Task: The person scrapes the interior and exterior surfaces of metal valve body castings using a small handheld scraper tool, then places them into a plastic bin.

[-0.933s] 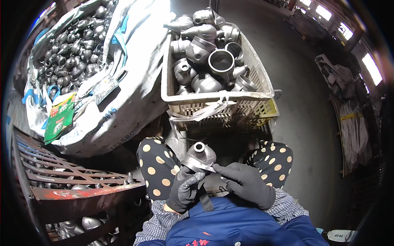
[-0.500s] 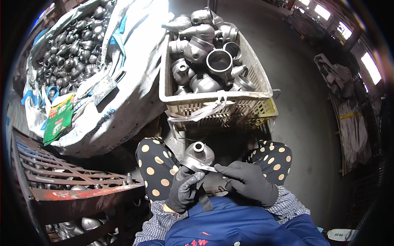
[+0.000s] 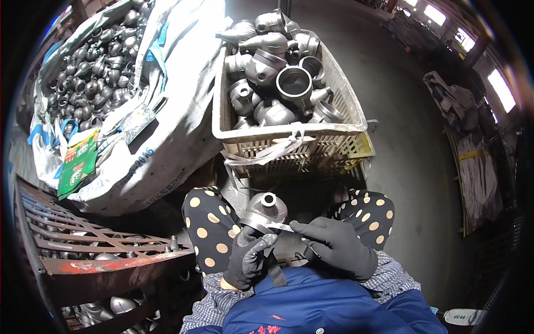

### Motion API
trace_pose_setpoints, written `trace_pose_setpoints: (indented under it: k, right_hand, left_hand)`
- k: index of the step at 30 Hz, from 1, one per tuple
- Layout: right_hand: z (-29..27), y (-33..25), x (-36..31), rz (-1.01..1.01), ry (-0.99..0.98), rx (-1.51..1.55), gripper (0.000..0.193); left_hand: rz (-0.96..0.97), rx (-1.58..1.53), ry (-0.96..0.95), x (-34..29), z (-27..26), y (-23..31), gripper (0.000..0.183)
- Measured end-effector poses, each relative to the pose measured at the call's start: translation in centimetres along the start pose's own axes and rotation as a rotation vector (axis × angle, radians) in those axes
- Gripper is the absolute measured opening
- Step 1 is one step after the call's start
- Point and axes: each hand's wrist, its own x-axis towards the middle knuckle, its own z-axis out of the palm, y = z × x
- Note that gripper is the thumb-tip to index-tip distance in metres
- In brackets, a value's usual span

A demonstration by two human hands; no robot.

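Note:
A grey metal casting, rounded with a short hollow stub on top, is held tilted above my lap. My left hand, in a dark glove, grips it from below by its wider rim. In my gloved right hand is a thin, flat metal blade, gripped near the index finger. The blade lies against the casting's rim on its right side. Most of its handle end is hidden by my fingers, so its exact kind cannot be made out.
Ahead stands a pale plastic crate heaped with similar castings. A big white woven sack full of smaller castings is at left. Nearer on the left, a rusty metal cage holds more parts. Wrapped goods stand far right.
The whole view has shifted slightly left. The blade and both hands keep nearly the same place on the casting.

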Motion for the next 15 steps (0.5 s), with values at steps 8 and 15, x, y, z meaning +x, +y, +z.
trace_pose_setpoints:
  k: [8, 15]
  right_hand:
    - [0.07, 0.25, -0.15, -0.004, -0.025, 0.070, 0.057]
    - [0.97, -0.24, -0.37, 0.044, -0.010, 0.046, 0.057]
  left_hand:
    - [-0.007, -0.053, 0.011, -0.42, 0.90, 0.58, 0.024]
    - [0.177, 0.213, -0.028, -0.35, 0.53, 0.00, 0.027]
